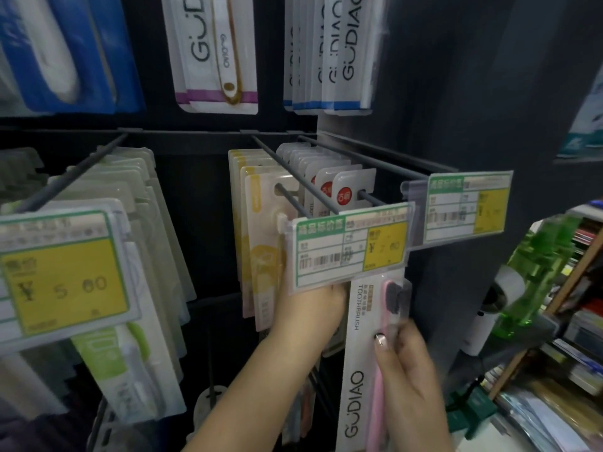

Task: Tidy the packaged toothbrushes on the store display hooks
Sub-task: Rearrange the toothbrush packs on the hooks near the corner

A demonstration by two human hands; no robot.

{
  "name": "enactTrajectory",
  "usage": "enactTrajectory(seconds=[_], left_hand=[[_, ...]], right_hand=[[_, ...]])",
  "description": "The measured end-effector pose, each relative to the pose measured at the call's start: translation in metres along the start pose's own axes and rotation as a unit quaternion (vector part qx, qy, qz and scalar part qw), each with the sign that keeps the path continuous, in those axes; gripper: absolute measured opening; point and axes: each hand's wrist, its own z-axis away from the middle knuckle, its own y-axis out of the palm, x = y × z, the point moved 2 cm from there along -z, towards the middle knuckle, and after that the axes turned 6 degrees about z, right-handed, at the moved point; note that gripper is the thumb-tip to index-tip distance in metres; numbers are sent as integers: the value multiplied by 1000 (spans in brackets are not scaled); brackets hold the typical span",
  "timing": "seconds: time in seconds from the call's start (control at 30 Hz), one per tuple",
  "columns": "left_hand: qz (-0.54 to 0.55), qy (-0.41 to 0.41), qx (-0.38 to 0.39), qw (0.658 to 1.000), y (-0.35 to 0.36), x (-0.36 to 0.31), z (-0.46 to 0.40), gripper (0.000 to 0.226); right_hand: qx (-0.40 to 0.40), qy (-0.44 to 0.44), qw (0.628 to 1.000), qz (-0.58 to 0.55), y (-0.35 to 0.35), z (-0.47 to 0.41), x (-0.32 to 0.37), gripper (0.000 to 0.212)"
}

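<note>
Dark peg panel, hooks crowded. Right hand grips pink toothbrush pack; left hand fingers hidden behind price tag, grip unclear.

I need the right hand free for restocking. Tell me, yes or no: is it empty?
No, the right hand grips the white GUDIAO toothbrush pack with the pink brush, thumb on its front.

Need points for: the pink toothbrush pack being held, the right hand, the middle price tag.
pink toothbrush pack [359, 370]: head view, on the white card beside the brand lettering.
right hand [408, 376]: head view, back of the hand, gripping the pack.
middle price tag [350, 247]: head view, centre of the label, near the barcode.
</note>
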Motion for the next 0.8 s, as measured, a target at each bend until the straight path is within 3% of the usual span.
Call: enactTrajectory(seconds=[0.07, 0.1, 0.17, 0.23, 0.3, 0.37, 0.5, 0.6, 0.73, 0.8], left_hand=[[38, -90, 69, 993, -5, -7, 3, 41], [106, -151, 61, 981, -5, -4, 3, 46], [115, -125, 87, 982, -5, -7, 2, 60], [97, -120, 49, 987, -6, 1, 4, 67], [48, -43, 70, 995, -10, 2, 3, 55], [88, 0, 63, 994, -9, -1, 4, 44], [148, -4, 60, 987, -12, 4, 11, 35], [162, -9, 59, 985, -14, 5, 16, 34], [154, 17, 50, 987, -21, 0, 25, 46], [167, 14, 57, 984, -23, -3, 30, 40]], right_hand=[[20, -11, 1000, 1, 3, -1, 2, 26], [34, -18, 999, 8, 3, -3, 3, 25], [61, -30, 997, 28, 4, -8, 9, 18], [74, -52, 995, 44, 2, -15, 15, 25], [81, -70, 993, 55, 1, -24, 21, 29], [82, -91, 990, 63, 0, -31, 28, 29], [79, -99, 990, 65, 1, -44, 35, 17], [88, -82, 992, 30, 4, -47, 35, 26], [62, -40, 997, -33, 9, -48, 25, 21], [52, -38, 997, -46, 14, -48, 19, 18]])
